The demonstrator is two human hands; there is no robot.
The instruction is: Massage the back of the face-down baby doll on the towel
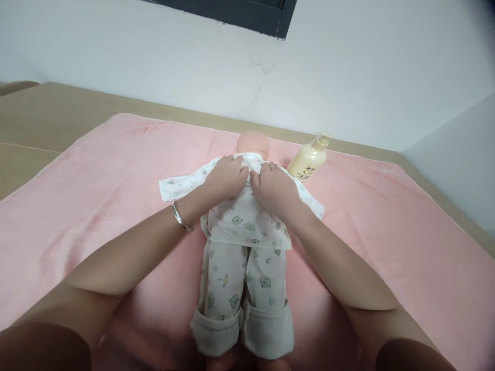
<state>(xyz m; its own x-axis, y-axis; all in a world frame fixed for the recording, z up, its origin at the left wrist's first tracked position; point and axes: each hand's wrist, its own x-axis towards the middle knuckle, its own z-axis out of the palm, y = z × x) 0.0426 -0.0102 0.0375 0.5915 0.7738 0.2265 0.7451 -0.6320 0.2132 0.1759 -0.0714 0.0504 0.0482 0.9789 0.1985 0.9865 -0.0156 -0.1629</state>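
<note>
Doll (253, 143): lying on the pink mat (127, 154), approx. mid-mat, head toward the wall (193, 67), feet toward the person. Face up or down, can't tell from here.
L hand (228, 178): fingers bent, little gap, tips on the shirt (247, 224) nr. the neck; pinching cloth or just pressing, can't tell.
R hand (276, 190): same pose, mirror side, fingers part curled on upper shirt, thumb nr. L thumb; grip on fabric unclear.
Weight: prob. light-to-mod., easy w/ two hands.
Feel: head looks smooth & firm, maybe a bit slippery; clothes thin, soft, would bunch or slide over the body.
Best hold: under shoulders + torso, head supported; cloth alone would prob. stretch.
Trousers (226, 278): bear print, cuffs rolled thick; loose, so poor for lifting.
Bottle (309, 159): pale yellow, pump top, just beside the sleeve on R side; knockable, I'd say.
Bracelet (181, 216): silver, L wrist; might snag thin cloth.
Surface: mat soft-looking, w/ wrinkles, over a wood-tone table (77, 105).
Room: pale wall, fine cracks, dark frame (247, 15) up top.
</note>
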